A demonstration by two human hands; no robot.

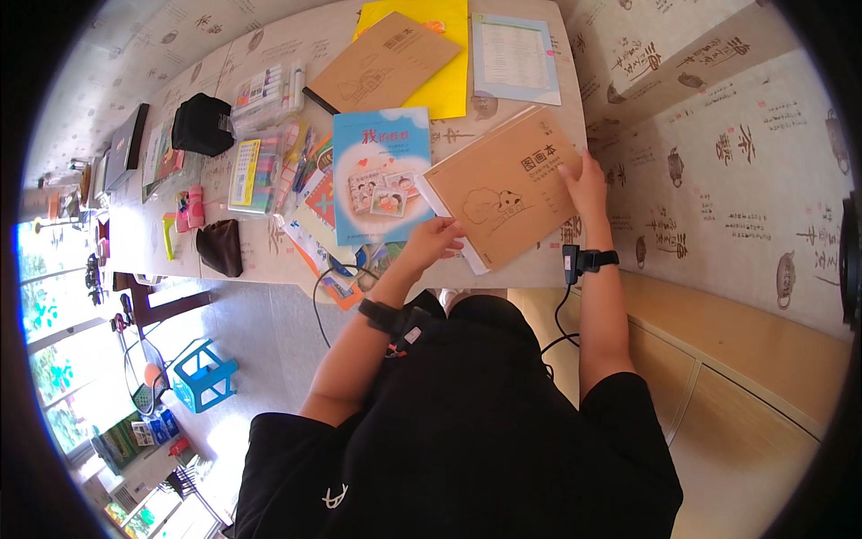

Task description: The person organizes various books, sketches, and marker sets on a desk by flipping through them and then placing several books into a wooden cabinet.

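Observation:
A brown drawing book (pixel 502 195) with a house and tree on its cover lies tilted before me, white page edges showing along its left side. My right hand (pixel 587 182) grips its right edge, thumb on the cover. Near the lower left edge is my left hand (pixel 434 244), fingers bent; whether it pinches the white edge I cannot tell. Left of the book is a blue picture book (pixel 382 176), its lower right corner close to my left hand. A second brown drawing book (pixel 384 64) overlaps a yellow sheet (pixel 452 94) farther back.
Marker sets in clear cases (pixel 259 172), a black pouch (pixel 203 124), a brown pouch (pixel 220 247) and loose papers (pixel 316 202) cover the left side. A blue-edged printed sheet (pixel 517 57) lies at the back right. The covered wall (pixel 727 155) borders the table's right. Cables hang from both wrists.

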